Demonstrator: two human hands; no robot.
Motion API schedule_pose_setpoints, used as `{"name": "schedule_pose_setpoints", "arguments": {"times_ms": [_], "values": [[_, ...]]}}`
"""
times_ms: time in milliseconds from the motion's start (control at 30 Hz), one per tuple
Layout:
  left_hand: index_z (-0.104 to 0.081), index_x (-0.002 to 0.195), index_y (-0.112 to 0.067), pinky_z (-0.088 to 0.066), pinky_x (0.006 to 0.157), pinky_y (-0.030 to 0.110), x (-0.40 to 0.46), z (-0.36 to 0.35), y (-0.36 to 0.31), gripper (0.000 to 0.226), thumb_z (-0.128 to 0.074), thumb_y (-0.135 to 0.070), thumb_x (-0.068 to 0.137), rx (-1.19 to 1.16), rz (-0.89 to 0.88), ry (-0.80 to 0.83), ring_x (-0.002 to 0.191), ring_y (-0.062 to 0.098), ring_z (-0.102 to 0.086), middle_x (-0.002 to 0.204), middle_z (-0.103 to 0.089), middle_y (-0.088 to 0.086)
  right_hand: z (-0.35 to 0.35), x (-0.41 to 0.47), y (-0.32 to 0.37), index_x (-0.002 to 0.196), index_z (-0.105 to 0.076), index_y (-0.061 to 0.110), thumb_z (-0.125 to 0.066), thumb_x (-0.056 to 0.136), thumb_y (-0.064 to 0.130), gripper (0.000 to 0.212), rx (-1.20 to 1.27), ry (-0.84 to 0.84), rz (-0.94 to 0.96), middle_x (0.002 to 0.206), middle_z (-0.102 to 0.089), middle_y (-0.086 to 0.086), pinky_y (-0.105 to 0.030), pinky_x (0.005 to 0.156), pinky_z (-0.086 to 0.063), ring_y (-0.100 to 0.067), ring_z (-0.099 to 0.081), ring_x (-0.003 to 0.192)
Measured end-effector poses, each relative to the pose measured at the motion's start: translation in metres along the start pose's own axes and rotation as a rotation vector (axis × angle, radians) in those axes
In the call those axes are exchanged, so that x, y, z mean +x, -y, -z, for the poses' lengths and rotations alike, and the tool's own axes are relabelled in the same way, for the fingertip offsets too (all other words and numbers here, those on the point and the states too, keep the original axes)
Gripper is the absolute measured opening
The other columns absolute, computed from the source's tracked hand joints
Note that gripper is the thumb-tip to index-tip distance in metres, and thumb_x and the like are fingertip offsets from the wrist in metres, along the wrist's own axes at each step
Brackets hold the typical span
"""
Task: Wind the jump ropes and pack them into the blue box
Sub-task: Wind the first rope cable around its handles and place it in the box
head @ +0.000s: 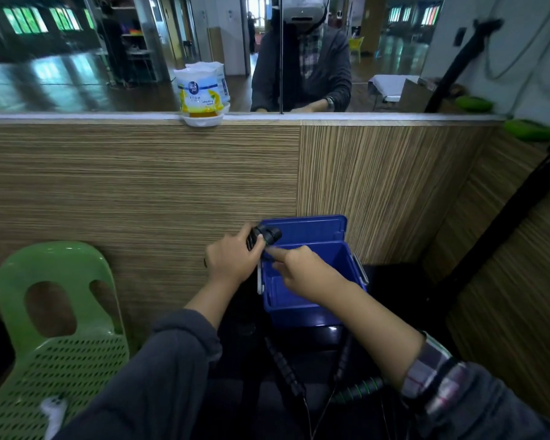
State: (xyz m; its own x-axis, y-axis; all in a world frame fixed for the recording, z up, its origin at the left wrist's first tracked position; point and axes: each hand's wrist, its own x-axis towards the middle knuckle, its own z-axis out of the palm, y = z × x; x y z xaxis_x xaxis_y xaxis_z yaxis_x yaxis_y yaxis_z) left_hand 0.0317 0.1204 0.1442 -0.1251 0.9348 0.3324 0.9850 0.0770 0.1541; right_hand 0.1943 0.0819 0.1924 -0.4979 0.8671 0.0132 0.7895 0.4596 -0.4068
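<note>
Just above the middle of the frame, the left hand (234, 260) grips a wound black jump rope (265, 236) by its two handles, right over the back left corner of the open blue box (311, 308). The right hand (302, 269) pinches a bit of its thin cord with a finger pointing out. The handles look hard and easy to hold, but the cord is thin and floppy and may spring loose, so I think holding the handles together is best, like for the other ropes (285, 366) at the bottom.
</note>
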Motion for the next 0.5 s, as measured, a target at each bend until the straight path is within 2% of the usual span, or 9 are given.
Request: {"name": "schedule_pose_setpoints", "arguments": {"times_ms": [33, 100, 167, 233, 333, 400, 500], "values": [[-0.040, 0.139, -0.033, -0.035, 0.065, 0.034, -0.002, -0.003, 0.001, 0.051, -0.030, -0.057, 0.096, 0.043, -0.044, 0.007, 0.087, 0.034, -0.066, 0.094, -0.068, 0.013, 0.005, -0.003, 0.001, 0.130, -0.051, 0.019, -0.043, 0.095, 0.007, 0.038, 0.115, -0.021, 0.019, 0.074, -0.058, -0.007, -0.036, 0.063, -0.051, -0.020, -0.056, 0.061], [-0.029, 0.148, -0.036, -0.036, 0.067, 0.035, -0.008, -0.010, 0.001, 0.056, -0.026, -0.059, 0.097, 0.114, -0.125, 0.034, 0.090, 0.034, -0.065, 0.099, -0.066, 0.014, 0.014, -0.006, 0.005, 0.111, -0.063, 0.013, -0.042, 0.093, 0.003, 0.029, 0.345, -0.019, 0.005, 0.070, -0.065, -0.011, -0.031, 0.065, -0.056, -0.020, -0.062, 0.056], [-0.033, 0.148, -0.035, -0.038, 0.068, 0.035, -0.014, -0.017, 0.006, 0.064, -0.016, -0.064, 0.093, 0.127, -0.177, 0.024, 0.088, 0.033, -0.065, 0.099, -0.066, 0.015, 0.020, -0.005, 0.005, 0.094, -0.064, -0.001, -0.043, 0.093, 0.001, 0.021, 0.630, 0.045, -0.055, 0.072, -0.070, -0.017, -0.032, 0.073, -0.059, -0.026, -0.070, 0.066], [-0.046, 0.141, -0.034, -0.039, 0.062, 0.034, -0.020, -0.025, 0.011, 0.075, -0.009, -0.066, 0.083, 0.119, -0.237, -0.012, 0.074, 0.033, -0.065, 0.086, -0.067, 0.014, 0.020, -0.002, 0.001, 0.099, -0.061, -0.006, -0.049, 0.093, 0.002, 0.016, 0.846, 0.134, -0.088, 0.086, -0.071, -0.024, -0.039, 0.083, -0.058, -0.032, -0.071, 0.083], [-0.066, 0.122, -0.033, -0.037, 0.047, 0.028, -0.024, -0.034, 0.016, 0.056, -0.024, -0.054, 0.091, 0.139, -0.301, -0.084, 0.044, 0.029, -0.056, 0.057, -0.059, 0.010, 0.019, 0.000, -0.011, 0.109, -0.060, -0.003, -0.059, 0.088, 0.001, 0.022, 0.903, 0.207, -0.019, 0.104, -0.066, -0.029, -0.042, 0.093, -0.053, -0.036, -0.067, 0.101], [-0.069, 0.119, -0.032, -0.030, 0.045, 0.026, -0.026, -0.034, 0.015, 0.051, -0.026, -0.046, 0.095, 0.094, -0.328, -0.117, 0.038, 0.028, -0.051, 0.053, -0.056, 0.010, 0.021, 0.001, -0.018, 0.110, -0.060, -0.001, -0.063, 0.087, 0.002, 0.024, 0.917, 0.213, 0.009, 0.108, -0.065, -0.029, -0.040, 0.094, -0.053, -0.034, -0.065, 0.104], [-0.072, 0.110, -0.026, -0.033, 0.043, 0.027, -0.031, -0.032, 0.012, 0.055, -0.020, -0.043, 0.101, -0.014, -0.374, -0.178, 0.037, 0.029, -0.050, 0.053, -0.056, 0.011, 0.026, 0.003, -0.020, 0.099, -0.065, 0.001, -0.061, 0.091, 0.026, 0.027, 0.770, 0.118, -0.052, 0.091, -0.073, -0.018, -0.034, 0.086, -0.057, -0.023, -0.072, 0.087]]}}
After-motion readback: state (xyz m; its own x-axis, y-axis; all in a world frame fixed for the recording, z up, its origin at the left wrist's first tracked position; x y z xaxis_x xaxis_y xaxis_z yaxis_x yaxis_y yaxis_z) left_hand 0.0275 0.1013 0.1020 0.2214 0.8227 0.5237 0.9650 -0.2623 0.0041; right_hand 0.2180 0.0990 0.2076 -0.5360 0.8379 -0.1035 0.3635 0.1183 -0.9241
